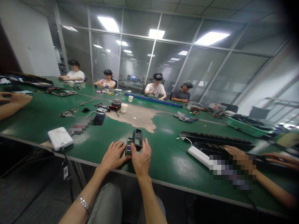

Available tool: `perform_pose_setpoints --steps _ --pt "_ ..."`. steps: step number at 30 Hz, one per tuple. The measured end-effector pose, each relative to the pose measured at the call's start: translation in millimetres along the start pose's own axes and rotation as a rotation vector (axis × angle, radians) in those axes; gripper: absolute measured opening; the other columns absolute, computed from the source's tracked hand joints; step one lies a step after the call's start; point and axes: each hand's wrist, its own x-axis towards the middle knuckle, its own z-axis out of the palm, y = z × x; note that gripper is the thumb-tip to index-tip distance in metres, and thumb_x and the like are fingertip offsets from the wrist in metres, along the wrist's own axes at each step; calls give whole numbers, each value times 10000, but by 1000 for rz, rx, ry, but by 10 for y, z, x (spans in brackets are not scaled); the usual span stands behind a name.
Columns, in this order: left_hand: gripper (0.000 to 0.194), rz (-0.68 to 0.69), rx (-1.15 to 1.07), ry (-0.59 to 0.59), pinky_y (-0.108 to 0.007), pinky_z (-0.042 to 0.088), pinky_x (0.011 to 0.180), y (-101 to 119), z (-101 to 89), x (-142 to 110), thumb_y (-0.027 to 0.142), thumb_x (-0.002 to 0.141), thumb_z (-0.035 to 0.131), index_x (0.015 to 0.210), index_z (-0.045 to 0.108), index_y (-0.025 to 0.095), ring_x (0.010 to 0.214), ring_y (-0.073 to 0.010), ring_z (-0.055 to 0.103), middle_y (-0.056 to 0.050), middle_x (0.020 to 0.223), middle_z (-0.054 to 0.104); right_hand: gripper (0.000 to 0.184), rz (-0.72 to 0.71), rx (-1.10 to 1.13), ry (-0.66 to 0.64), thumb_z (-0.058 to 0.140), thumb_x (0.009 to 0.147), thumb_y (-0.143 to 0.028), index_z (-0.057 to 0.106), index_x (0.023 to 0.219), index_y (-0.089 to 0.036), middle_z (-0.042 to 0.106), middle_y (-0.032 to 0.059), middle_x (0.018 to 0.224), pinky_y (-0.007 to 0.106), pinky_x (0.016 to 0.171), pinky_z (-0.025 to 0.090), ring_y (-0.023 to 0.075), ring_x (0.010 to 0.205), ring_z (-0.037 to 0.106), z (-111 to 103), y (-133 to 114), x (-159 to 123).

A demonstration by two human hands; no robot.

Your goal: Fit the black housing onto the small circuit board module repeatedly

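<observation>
At the near side, the person's grey trouser legs (106, 202) show under the edge of the green desk (161, 152), and a metal bracelet (83, 203) circles the left wrist. Both forearms reach over the edge. The right hand (142, 157) has its grip closed about a black plastic housing (138, 139), thumb on the left side and fingers along the right. The housing is just above or on the desk near its front edge; which one I cannot tell. Against its left side is a small green circuit board (128, 147). The left hand (114, 155) lies beside the board, fingertips at its left; whether that grip pinches it cannot be told.

To the left, a white plastic box (60, 138) sits by the desk edge. To the right is a white bar (198, 155) with a cable, near another person's hand (240, 158) and black slotted rails (217, 140).

Farther off are a black phone-like slab (99, 118), a paper cup (124, 108), grey gloves (184, 117) and a green basket (247, 127). Beyond a long blue bar (153, 100), seated people line the far side before a glass partition (137, 65).
</observation>
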Motion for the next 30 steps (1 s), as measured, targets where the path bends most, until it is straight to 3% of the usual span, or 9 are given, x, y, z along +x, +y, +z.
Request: perform_pose_setpoints --steps 9,18,24,30 --pt "636 -7 8 -14 -533 212 1167 -11 36 21 652 923 428 1450 429 298 1424 -292 334 -87 1520 429 651 39 -119 3 489 887 -624 636 1175 -58 490 278 1387 506 1067 342 348 1306 444 -71 519 -104" --pt "616 -1 31 -1 -515 213 1170 -18 74 22 646 931 417 1428 460 285 1421 -282 342 -88 1520 430 606 51 -208 -34 527 883 -547 643 1152 -17 477 309 1378 498 1081 331 369 1320 411 -79 576 -154" --pt "710 11 45 -7 -522 199 1174 -16 86 25 691 892 443 1452 433 253 1429 -299 323 -105 1528 415 890 21 -251 23 583 828 -595 461 1324 134 406 366 1407 515 1101 302 406 1338 362 -32 629 -195" --pt "734 21 49 20 -512 202 1178 -37 127 33 701 878 452 1437 452 225 1419 -301 343 -101 1517 434 998 12 -230 54 603 801 -634 351 1409 116 390 348 1430 527 1090 319 403 1348 346 -42 622 -198"
